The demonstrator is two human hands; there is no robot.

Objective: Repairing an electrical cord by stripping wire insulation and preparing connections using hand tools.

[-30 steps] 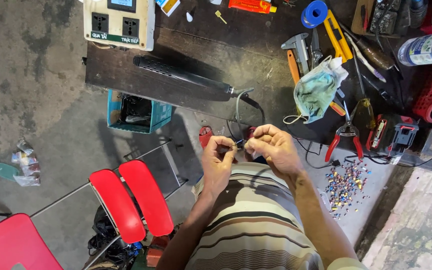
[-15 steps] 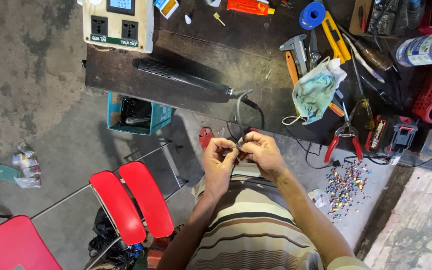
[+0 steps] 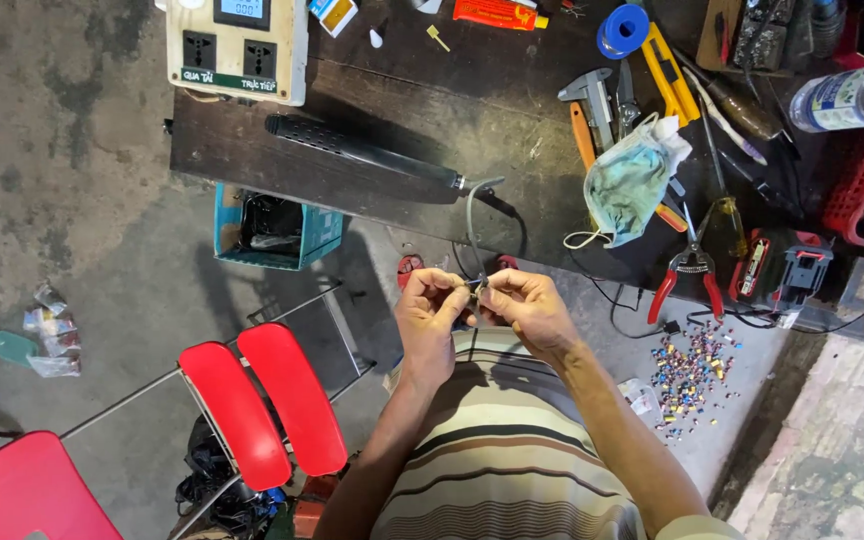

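Head view | grey cable end point(image 3: 473, 262) of the black ribbed tool point(image 3: 362, 152) pinched between left hand point(image 3: 429, 322) and right hand point(image 3: 524, 308), below the dark workbench point(image 3: 432, 110) edge | cable tip hidden by fingertips, wire detail too small to be made out

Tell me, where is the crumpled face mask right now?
In the head view, the face mask lies on the dark workbench, right of centre, overlapping the orange-handled tools and just above the red-handled pliers.

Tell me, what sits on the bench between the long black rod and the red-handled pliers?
In the head view, a crumpled light-blue face mask lies on the dark bench between the black rod and the red-handled pliers.
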